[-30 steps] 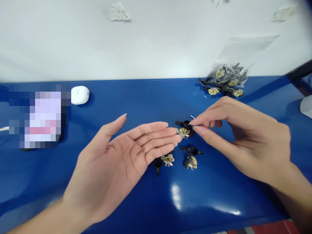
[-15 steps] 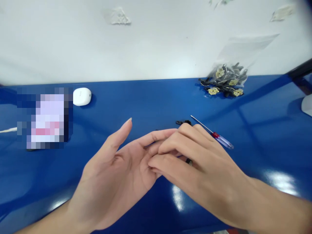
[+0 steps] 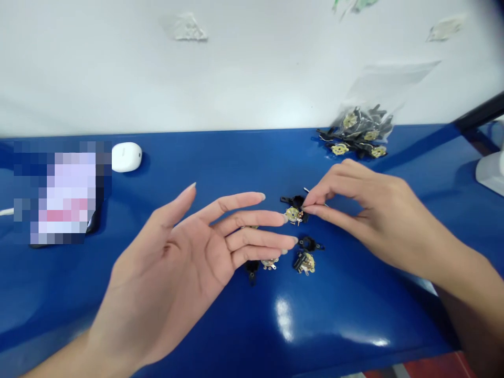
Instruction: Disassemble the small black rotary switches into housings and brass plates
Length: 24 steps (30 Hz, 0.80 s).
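Observation:
My left hand (image 3: pixel 185 262) is open, palm up, with its fingers spread and nothing on the palm. Its fingertips hover over small parts on the blue table. My right hand (image 3: pixel 366 210) is closed in a pinch at a yellow disc-shaped part (image 3: pixel 292 214) beside a black plastic housing (image 3: pixel 298 201); what lies between the fingertips is too small to make out. Below these are another black housing (image 3: pixel 308 243) and a second yellow disc part (image 3: pixel 308 262). More such parts (image 3: pixel 252 270) are partly covered by my left fingers. The right hand hides most of a screwdriver (image 3: pixel 306 189).
A clear plastic bag (image 3: pixel 378 113) holding black and yellow parts lies at the back right, with several more in front. A white earbud case (image 3: pixel 126 157) sits beside a blurred phone (image 3: pixel 66 194) on the left. A white wall (image 3: pixel 252 79) rises behind the table.
My right hand has lifted off my left fingers and moved right and away from me to the small parts. My left hand has spread its fingers, and parts once hidden now show.

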{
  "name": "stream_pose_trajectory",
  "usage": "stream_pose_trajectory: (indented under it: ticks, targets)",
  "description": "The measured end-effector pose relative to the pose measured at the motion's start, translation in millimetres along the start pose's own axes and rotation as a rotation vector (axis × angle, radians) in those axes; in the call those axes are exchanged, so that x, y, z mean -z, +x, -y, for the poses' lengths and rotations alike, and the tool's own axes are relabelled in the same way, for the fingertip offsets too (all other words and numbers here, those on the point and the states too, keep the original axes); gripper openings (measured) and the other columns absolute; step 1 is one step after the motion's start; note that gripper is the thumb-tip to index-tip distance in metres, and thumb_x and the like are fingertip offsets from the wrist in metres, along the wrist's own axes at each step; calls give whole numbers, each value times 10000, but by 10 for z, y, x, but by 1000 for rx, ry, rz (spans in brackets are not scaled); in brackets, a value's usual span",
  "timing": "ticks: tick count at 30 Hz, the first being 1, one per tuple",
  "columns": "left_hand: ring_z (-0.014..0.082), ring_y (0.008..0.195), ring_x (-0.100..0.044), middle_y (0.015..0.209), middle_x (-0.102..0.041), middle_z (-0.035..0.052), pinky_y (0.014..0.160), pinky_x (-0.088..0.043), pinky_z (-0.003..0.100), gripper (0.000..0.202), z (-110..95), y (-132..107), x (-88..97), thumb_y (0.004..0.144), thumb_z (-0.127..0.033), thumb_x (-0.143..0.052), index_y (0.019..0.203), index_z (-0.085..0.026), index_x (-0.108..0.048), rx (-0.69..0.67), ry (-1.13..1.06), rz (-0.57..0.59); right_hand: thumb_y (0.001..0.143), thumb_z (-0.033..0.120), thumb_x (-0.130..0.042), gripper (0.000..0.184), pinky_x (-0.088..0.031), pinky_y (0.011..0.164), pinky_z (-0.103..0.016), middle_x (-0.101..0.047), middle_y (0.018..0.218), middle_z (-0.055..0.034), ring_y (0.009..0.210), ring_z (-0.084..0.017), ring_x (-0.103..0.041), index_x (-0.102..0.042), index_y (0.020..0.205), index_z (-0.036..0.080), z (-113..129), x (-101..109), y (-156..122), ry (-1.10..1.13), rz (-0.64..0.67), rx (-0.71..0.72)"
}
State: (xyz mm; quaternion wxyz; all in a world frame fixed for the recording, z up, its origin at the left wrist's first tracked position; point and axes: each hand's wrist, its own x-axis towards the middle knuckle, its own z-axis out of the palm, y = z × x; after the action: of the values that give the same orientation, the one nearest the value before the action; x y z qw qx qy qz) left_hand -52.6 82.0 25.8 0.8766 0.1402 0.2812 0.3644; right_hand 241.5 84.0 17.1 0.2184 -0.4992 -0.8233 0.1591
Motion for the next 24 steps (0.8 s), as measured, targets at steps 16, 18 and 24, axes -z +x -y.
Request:
stream_pose_trajectory:
  ticks: [16,18,24]
  targets:
    - [293,818,-826,985,-856,201,822,-738,374,589,-19,-2,29,1184,-511,-511,1228,-56,-882,-36,0,-89,1195,281,-592,207,-530,905,-431,-758,1121,-76,1071,-278,-667,-781,1127,232,45,-148,-56,-23,100,73]
    - [285,804,-817,967,-853,193,816,-736,371,574,-21,10,26,1178,-508,-530,1214,-59,-886,-35,1,-86,1187,276,-607,196,-531,898,-421,-764,1126,-73,1071,-273,-678,-785,1117,235,45,-141,-54,-21,85,71]
    - [275,801,-798,956,-841,183,814,-737,377,521,-31,9,25,1152,-477,-593,1208,-47,-882,-33,24,-74,1172,308,-663,152,-516,887,-391,-766,1095,-47,1048,-250,-694,-788,1104,253,42,-71,-37,-6,58,49]
